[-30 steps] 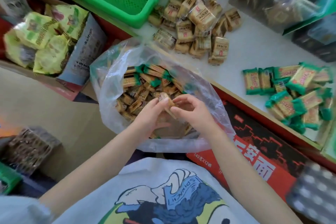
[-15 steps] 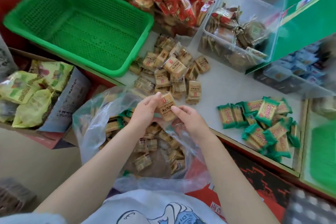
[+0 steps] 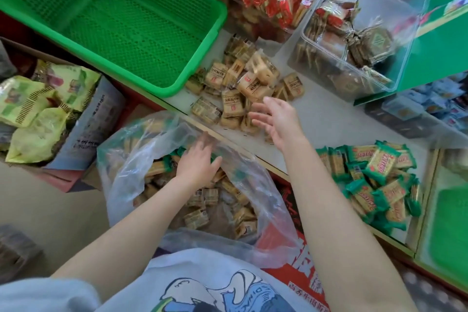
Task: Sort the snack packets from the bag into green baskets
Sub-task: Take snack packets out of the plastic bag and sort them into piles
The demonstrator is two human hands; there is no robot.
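The left hand reaches into the clear bag, its fingertips blurred and sunk among the packets, so whether it has a grip on any cannot be told. The green basket is cut off by the top and left edges. Print on the tan packets on the surface is too small to read.

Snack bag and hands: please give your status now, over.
Left hand open, down in the snack bag. Right hand open, empty, above the tan packets on the shelf. Green basket holds nothing. Nothing in the way.
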